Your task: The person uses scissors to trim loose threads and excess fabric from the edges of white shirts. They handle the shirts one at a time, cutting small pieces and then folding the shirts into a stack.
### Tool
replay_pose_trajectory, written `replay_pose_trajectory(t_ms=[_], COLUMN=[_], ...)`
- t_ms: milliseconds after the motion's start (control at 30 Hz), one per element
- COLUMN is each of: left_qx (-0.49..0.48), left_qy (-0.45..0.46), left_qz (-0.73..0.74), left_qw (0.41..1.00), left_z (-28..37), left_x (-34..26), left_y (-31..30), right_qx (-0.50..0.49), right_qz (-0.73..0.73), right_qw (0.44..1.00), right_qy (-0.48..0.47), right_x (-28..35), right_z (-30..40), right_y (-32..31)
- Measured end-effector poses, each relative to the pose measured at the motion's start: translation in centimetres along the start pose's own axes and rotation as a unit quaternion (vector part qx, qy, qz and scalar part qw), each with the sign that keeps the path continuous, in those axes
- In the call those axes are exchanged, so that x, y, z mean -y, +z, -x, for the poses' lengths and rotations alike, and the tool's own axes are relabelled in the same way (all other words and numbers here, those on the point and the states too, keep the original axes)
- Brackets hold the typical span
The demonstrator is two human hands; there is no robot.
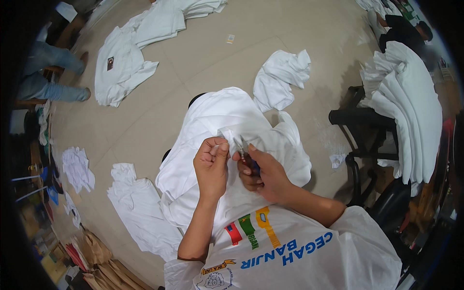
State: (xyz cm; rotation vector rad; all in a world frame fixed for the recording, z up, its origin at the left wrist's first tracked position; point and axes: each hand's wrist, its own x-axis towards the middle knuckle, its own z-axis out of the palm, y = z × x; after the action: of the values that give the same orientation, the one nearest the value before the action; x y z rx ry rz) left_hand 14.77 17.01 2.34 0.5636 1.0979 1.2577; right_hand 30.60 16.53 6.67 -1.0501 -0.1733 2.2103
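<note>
White cloth point(224, 108) lies heaped over my lap. My left hand point(212, 159) pinches an edge of this cloth between thumb and fingertips. Close to its right, my right hand point(259, 174) is closed around small thread snips point(243, 150), their metal blades pointing away from me, just beside the pinched edge. The blades look slightly apart. The part of the snips inside my palm is hidden by my fingers.
White garments lie on the tiled floor point(203, 61), one point(282, 79) just beyond my lap. A pile of folded white garments point(406, 108) rests on a black chair point(362, 117) at right. Brown paper bags point(108, 272) stand lower left. Other people are at upper left and upper right.
</note>
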Motion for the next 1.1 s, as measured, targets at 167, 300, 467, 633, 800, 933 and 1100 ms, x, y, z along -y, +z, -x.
replay_pose_trajectory(t_ms=[167, 300, 467, 633, 800, 933, 1100], left_qx=[-0.054, -0.064, -0.033, 0.017, 0.037, 0.059, 0.065], left_qy=[-0.013, -0.024, 0.003, 0.026, 0.045, 0.015, 0.025], left_qz=[0.010, 0.033, 0.008, -0.044, -0.104, -0.100, -0.117], left_qw=[0.998, 0.997, 0.999, 0.999, 0.993, 0.993, 0.991], left_z=[-0.2, -0.4, -0.8, -1.7, -3.4, -3.3, -2.4], left_x=[-0.1, -0.4, -0.9, -0.9, -2.4, -2.5, -1.8], left_y=[0.2, 0.4, 0.8, 0.7, 1.3, 0.9, 1.0], right_qx=[-0.111, -0.123, -0.156, -0.156, -0.128, -0.095, -0.080], right_qz=[0.432, 0.560, 0.596, 0.546, 0.416, 0.185, 0.155], right_qw=[0.833, 0.719, 0.676, 0.713, 0.871, 0.974, 0.981], right_qy=[-0.327, -0.392, -0.405, -0.411, -0.227, -0.092, -0.084], right_x=[1.2, 0.8, 0.7, 1.1, 3.4, 5.0, 5.3], right_z=[-0.6, -2.8, -2.8, -3.4, -2.4, -1.8, -1.9], right_y=[0.4, 0.2, 1.0, -0.2, -0.4, -0.7, -1.1])
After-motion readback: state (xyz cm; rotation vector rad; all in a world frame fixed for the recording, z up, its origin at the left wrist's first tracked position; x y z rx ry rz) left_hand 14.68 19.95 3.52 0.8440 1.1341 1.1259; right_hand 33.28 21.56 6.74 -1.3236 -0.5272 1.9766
